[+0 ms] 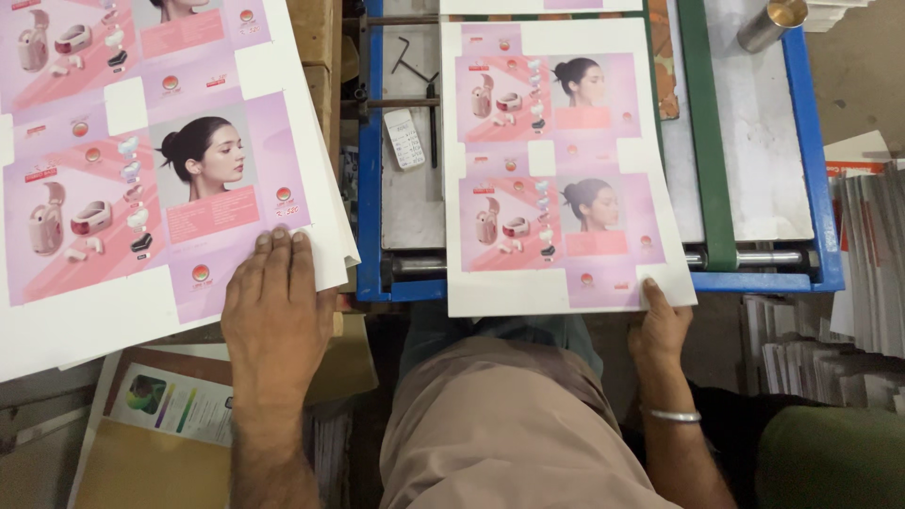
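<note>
My left hand (271,302) lies flat on the near edge of a stack of pink printed sheets (141,170) at the left, fingers on the top sheet. My right hand (658,325), with a silver bangle on its wrist, pinches the near right corner of a single pink printed sheet (556,170). That sheet lies on the blue-framed machine table (370,188), with its near edge hanging over the front rail.
A hex key (410,64) and a small white calculator (405,139) lie on the metal bed. A green belt (709,141) runs along the bed, with a metal cup (771,24) at the far right. Stacks of paper (872,254) stand at the right. My knees are below.
</note>
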